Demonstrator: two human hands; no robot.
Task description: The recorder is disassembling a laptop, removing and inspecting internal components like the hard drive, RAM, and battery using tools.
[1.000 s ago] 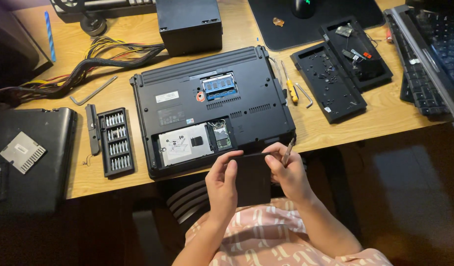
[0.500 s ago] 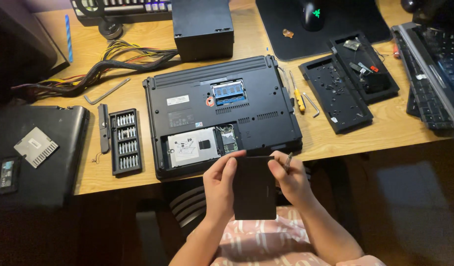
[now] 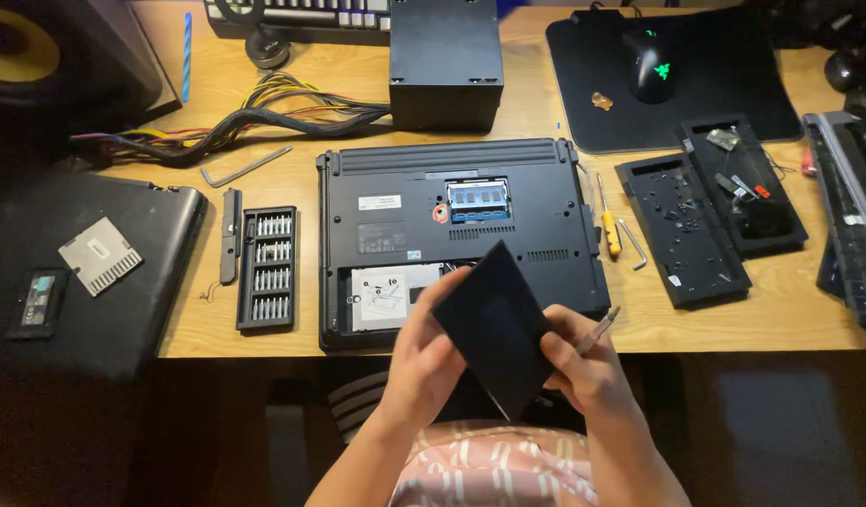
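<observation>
The square cover panel (image 3: 494, 329) at lower centre is plain matte black, like the upturned laptop (image 3: 461, 225) with its blue memory slot. The worktop (image 3: 292, 113) is pale wood. A yellow-handled screwdriver (image 3: 610, 230) lies at centre right. Pink cloth with white dashes (image 3: 489, 469) fills the bottom edge.

Panel (image 3: 494, 324): matt black plastic, smooth. Laptop underside (image 3: 536, 202): matt black plastic (memory bay showing blue board). Desk (image 3: 292, 127): pale wood, smooth.
</observation>
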